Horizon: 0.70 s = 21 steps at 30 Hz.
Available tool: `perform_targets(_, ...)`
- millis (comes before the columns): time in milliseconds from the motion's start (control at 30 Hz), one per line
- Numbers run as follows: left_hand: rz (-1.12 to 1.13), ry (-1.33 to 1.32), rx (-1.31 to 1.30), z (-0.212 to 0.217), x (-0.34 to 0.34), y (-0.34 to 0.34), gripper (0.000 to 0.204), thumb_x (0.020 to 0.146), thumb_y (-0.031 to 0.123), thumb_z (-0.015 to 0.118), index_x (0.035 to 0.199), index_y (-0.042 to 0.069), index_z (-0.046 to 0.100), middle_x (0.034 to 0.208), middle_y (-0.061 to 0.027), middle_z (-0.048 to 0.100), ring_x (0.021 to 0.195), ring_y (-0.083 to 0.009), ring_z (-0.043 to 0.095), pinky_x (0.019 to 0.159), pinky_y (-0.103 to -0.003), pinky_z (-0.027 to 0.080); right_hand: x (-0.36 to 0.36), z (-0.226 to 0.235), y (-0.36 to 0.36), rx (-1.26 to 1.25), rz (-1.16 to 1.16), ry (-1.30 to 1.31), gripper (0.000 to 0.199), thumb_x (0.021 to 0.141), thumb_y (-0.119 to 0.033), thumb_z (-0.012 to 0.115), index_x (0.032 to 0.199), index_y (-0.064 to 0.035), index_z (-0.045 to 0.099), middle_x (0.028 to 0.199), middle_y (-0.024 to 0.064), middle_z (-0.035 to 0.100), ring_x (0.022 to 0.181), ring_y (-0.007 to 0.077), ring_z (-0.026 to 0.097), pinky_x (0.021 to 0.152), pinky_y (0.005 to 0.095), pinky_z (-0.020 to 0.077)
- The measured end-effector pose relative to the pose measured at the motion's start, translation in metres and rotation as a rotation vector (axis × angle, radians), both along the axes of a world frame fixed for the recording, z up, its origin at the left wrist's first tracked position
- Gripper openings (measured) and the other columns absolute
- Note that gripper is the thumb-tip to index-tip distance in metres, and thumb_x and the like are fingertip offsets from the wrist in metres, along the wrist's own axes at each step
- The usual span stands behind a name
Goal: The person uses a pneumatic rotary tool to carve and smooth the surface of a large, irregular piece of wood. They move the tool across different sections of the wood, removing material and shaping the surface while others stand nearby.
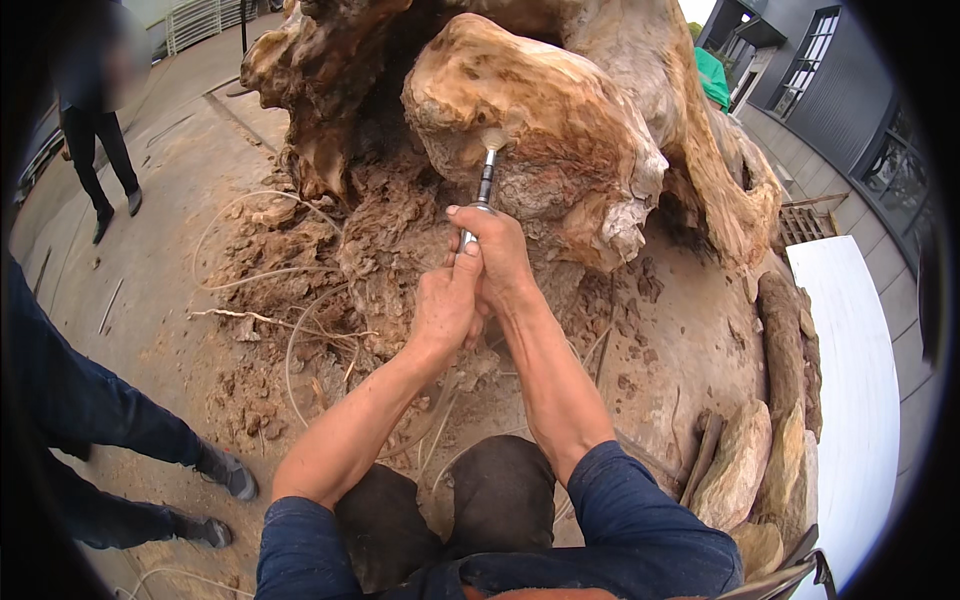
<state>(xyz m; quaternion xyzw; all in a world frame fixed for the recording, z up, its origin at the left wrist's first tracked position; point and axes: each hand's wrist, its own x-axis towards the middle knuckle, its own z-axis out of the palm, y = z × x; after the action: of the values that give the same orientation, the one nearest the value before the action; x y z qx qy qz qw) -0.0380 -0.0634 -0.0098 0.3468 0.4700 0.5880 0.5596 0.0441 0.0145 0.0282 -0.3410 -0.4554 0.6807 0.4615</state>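
My right hand (493, 245) is wrapped round the silver body of a slim hand-held air tool (486, 180), its thumb lying along the top. Just below and to the left, my left hand (447, 305) is closed round the lower end of the same tool, against the right hand. The tool's dark shaft points away from me, and its pale, flared tip touches the underside of a big rounded lobe of a weathered tree stump (530, 95). I cannot tell exactly what the tip is. Reddish, rough wood shows to the right of it.
Clear hoses (292, 350) loop over crumbled soil and bark (270, 260). One person's legs (110, 440) are close at left; another person (95, 150) stands farther back. Wood pieces (735, 465) and a white sheet (850, 390) lie at right, near a grey building (830, 110).
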Motion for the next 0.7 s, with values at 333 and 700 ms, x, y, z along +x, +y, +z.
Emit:
perform_targets(333,0.037,-0.067,-0.037,-0.008,-0.008,0.003,0.072,0.105,0.066,0.051,0.077,0.000,0.056,0.060,-0.0059,0.054,0.039,-0.0135,0.048,0.033,-0.031,0.036,-0.017,-0.013,0.010,-0.031,0.026,-0.002,0.019,0.087,-0.018,0.074,0.084,-0.0024,0.063,0.070,0.0085,0.062,0.055,0.0173,0.058,0.052,0.0336,0.0477)
perform_targets(700,0.102,-0.085,-0.038,-0.016,-0.048,-0.024,0.070,0.106,0.066,0.048,0.081,0.001,0.056,0.064,-0.0074,0.056,0.041,-0.0138,0.048,0.036,-0.031,0.038,-0.062,-0.009,-0.014,0.007,0.088,-0.149,0.019,0.089,-0.018,0.072,0.083,-0.0035,0.061,0.074,0.0071,0.063,0.060,0.0154,0.059,0.055,0.0323,0.0485)
